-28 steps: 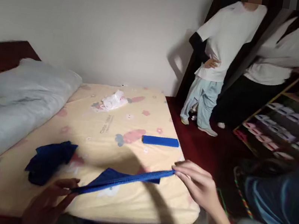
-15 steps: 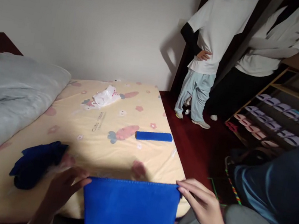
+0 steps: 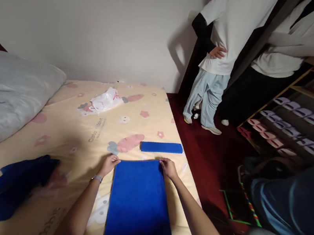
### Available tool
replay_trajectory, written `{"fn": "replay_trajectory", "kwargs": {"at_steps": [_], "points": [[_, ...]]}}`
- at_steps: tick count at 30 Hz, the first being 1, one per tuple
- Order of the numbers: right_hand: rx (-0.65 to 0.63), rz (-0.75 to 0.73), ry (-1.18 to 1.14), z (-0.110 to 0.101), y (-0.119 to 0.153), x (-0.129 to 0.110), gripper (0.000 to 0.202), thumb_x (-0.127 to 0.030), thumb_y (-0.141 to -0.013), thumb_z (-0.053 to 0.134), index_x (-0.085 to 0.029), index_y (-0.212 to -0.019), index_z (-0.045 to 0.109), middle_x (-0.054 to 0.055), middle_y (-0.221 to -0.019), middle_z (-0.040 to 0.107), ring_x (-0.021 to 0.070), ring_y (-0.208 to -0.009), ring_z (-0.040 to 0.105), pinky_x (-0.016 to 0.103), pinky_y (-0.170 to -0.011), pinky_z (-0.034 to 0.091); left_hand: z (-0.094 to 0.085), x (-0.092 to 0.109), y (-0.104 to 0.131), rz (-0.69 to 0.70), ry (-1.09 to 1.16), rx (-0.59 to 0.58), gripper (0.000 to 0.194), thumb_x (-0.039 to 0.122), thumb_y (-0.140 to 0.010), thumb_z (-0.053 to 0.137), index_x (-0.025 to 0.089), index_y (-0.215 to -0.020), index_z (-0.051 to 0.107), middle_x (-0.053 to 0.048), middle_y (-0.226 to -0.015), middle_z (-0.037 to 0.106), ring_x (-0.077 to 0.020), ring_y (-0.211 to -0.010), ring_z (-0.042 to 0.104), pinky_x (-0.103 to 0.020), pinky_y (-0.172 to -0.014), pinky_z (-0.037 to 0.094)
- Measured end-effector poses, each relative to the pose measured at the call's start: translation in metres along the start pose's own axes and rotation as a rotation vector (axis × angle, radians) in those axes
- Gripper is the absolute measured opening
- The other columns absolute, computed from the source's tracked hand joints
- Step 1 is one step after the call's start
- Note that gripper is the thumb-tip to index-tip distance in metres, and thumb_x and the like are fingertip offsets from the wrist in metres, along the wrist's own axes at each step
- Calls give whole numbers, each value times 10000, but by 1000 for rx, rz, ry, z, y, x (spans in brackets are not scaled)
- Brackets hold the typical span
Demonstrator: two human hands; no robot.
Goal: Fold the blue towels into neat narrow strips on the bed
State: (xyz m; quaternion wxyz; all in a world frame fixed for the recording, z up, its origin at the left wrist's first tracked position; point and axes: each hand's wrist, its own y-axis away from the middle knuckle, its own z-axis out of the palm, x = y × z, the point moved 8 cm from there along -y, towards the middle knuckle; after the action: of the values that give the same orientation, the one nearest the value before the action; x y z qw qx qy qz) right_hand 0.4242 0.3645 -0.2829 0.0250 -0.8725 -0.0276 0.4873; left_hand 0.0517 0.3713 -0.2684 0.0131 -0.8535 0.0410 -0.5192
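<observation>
A blue cloth (image 3: 138, 206), roughly rectangular, is spread over the near right part of the bed. My left hand (image 3: 109, 164) pinches its far left corner, and my right hand (image 3: 168, 168) pinches the far right corner. Just beyond the cloth's far edge lies a narrow folded blue strip (image 3: 161, 147) near the bed's right side. A crumpled dark blue cloth heap (image 3: 19, 187) rests to the left of my left forearm.
A white plastic bag (image 3: 106, 100) lies on the patterned bed sheet (image 3: 132, 121). Grey bedding (image 3: 9, 90) covers the left side. Two people stand beyond the bed's right edge, near a slipper rack (image 3: 299, 120). A dark blue clothed shape is at the right.
Both hands have moved forward over the bed, carrying the blue cloth's far edge closer to the folded strip. The cloth hung near the bed's front edge before and now lies spread on the sheet.
</observation>
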Motion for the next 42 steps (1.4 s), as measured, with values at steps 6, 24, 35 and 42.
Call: {"fn": "replay_trajectory", "kwargs": {"at_steps": [6, 24, 35, 42], "points": [[14, -6, 114, 2, -22, 22, 225, -260, -924, 566, -209, -1035, 755, 70, -1086, 759, 239, -1020, 712, 359, -945, 552, 7, -25, -24, 18, -85, 52, 357, 538, -815, 646, 181, -813, 658, -82, -811, 747, -224, -769, 717, -359, -744, 588], [-151, -354, 556, 110, 231, -51, 689, -357, -1032, 394, -235, -1616, 50, 72, -1628, 229, 301, -1482, 297, 515, -1190, 301, 111, 22, 242, 290, -862, -129, 638, 371, -995, 398, 325, -1587, 162, -34, -1631, 304, -279, -1479, 348, -524, -1171, 365], [-23, -192, 611, 49, 271, 12, 729, -460, -1027, 389, -205, -1618, 47, 95, -1627, 235, 321, -1486, 277, 557, -1196, 285, 73, 6, 309, 321, -947, -166, 692, 420, -994, 404, 288, -1598, 94, -37, -1635, 287, -249, -1482, 343, -483, -1184, 374], [5, -296, 592, 51, 279, -34, 688, -391, -1033, 382, -223, -1620, 66, 85, -1634, 214, 310, -1489, 276, 539, -1196, 290, 70, 35, 303, 399, -932, -161, 627, 352, -1013, 351, 306, -1595, 119, -7, -1618, 332, -220, -1455, 395, -433, -1175, 397]]}}
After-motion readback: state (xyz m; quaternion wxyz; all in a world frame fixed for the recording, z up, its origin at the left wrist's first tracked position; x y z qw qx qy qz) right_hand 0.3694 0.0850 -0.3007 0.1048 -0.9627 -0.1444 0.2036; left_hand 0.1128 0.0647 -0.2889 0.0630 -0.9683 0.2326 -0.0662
